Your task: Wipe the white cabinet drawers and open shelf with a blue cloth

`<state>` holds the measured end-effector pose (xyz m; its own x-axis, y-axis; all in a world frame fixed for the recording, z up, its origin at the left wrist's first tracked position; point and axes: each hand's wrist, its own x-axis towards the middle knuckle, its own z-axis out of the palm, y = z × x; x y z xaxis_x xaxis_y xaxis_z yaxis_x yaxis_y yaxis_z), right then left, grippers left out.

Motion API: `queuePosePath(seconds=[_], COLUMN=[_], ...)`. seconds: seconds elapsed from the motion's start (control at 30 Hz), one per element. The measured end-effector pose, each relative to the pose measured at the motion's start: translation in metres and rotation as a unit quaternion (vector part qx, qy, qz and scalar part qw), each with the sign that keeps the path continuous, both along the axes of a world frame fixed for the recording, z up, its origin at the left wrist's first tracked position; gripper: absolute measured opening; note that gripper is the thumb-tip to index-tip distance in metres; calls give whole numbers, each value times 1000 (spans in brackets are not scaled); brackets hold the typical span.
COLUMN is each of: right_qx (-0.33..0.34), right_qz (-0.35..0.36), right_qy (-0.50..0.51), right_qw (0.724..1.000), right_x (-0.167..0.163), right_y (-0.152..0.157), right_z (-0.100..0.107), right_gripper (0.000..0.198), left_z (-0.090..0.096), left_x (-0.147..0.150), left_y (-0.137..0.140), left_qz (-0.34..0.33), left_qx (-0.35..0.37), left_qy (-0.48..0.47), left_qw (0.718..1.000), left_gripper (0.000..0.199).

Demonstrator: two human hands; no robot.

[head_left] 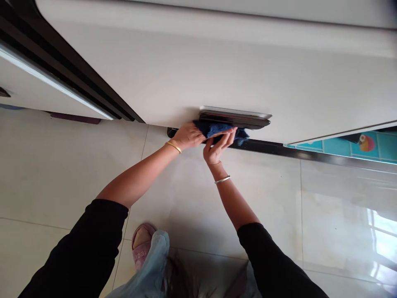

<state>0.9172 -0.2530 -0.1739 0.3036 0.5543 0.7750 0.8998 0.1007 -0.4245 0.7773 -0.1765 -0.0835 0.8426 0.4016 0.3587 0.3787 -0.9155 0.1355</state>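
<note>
A dark blue cloth [221, 129] is bunched against the underside of a black door handle [235, 118] on a white door [192, 62]. My left hand [188, 135], with a gold bangle at the wrist, grips the cloth's left end near the handle's left tip. From below, my right hand [218, 148] presses the cloth's middle against the handle, fingers bent around it and a silver bangle at the wrist. Part of the fingertips is hidden by the cloth and handle.
Pale floor tiles [260, 190] stretch below the door. A dark frame [80, 66] runs along the door's left side. Blue tiles [335, 145] show past the door at the right, beyond a dark threshold strip [310, 155]. My slippered foot [142, 244] stands at the lower left.
</note>
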Motion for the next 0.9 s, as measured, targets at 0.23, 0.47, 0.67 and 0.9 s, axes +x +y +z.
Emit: queuePosePath(seconds=[0.23,0.47,0.67,0.9], right_qx=[-203,-265,-249,36], right_qz=[73,266,311,178], right_qy=[-2,-126,-162,-115], right_qw=[977,918,903,977], right_x=[-89,-150,-133,-90], right_y=[45,41,-4,1], right_z=[-16,15,32,113], right_gripper=[61,55,59,50], left_z=[-30,-52,-48,29], left_x=[-83,-176,-206,-140], left_y=[33,10,-71,-45], left_qz=[57,273,239,275], left_qx=[11,-58,-29,-1], left_qy=[9,56,78,2], left_qw=[998,959,968,961], left_gripper=[48,54,59,50])
